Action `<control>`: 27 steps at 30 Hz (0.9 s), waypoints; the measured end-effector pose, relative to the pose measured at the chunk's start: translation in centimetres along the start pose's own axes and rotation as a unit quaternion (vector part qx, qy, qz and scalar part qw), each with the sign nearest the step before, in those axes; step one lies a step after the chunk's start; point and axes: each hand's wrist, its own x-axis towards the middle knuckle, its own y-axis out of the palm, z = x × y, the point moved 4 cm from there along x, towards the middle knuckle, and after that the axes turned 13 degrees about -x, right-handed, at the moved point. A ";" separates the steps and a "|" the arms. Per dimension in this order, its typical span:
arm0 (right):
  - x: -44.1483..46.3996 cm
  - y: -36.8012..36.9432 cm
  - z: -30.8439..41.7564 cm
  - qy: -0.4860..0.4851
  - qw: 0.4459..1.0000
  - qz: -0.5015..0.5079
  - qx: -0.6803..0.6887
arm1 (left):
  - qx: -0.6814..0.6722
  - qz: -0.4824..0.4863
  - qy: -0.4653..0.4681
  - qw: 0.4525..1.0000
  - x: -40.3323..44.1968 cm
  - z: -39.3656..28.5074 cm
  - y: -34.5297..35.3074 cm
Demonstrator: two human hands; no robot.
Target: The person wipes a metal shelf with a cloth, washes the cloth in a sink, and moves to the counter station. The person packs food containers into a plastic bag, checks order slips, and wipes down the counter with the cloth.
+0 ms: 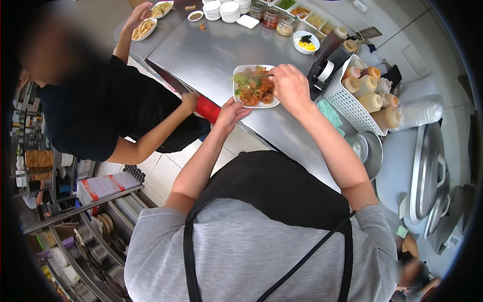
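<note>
A white square plate (272,104) holds browned, saucy pieces of food (251,94) with green leaves (242,79) at its left side. It sits at the front edge of the steel counter. My left hand (232,114) grips the plate's near left rim, thumb on top. Above the plate's right side, my right hand (292,86) is closed in a pinch. A thin dark utensil (263,76) seems to run from its fingertips over the food; motion blur hides its kind.
A co-worker in black (115,105) stands at left, one hand near bowls of food (144,29). Right of the plate are a bowl with yellow and dark food (306,42), a white basket (347,98) of sauce bottles and a metal bowl (373,156). Stacked white dishes (230,12) stand behind.
</note>
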 end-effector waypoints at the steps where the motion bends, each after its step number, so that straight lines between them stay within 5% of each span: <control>1: 0.0 -0.3 -0.2 0.001 1.000 0.001 -0.001 | -0.004 0.000 -0.003 1.000 0.1 0.0 -0.1; 12: 0.7 -4.2 -1.6 0.038 0.999 -0.017 0.004 | 0.023 -0.001 -0.010 1.000 0.3 0.3 -0.7; 27: -0.4 0.4 -2.8 0.018 0.993 0.075 -0.089 | 0.022 -0.006 -0.010 1.000 0.0 0.2 -0.5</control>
